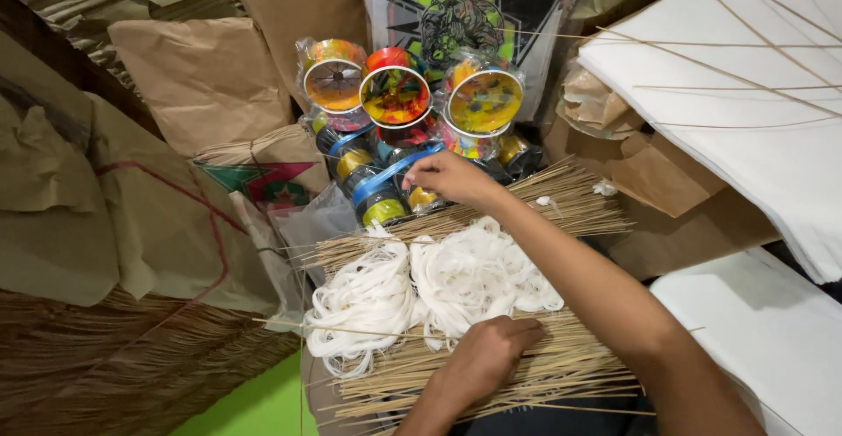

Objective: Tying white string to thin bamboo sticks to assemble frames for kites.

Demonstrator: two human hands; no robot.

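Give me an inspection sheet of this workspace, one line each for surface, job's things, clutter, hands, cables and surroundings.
Surface: bundle of thin bamboo sticks serves as the work area; the floor under it is hidden.
Job's things: white string hanks heaped on the sticks; colourful spools wrapped in clear plastic, stacked behind.
Clutter: brown paper sheets, crumpled and piled at the left; a printed kite lies among them.
Hands: left hand presses on the sticks beside the string; right hand reaches to the spools, fingers curled at a blue-banded one.
Cables: nothing seen.
Surroundings: white kites with stick frames stacked at the right; green floor patch at the bottom.
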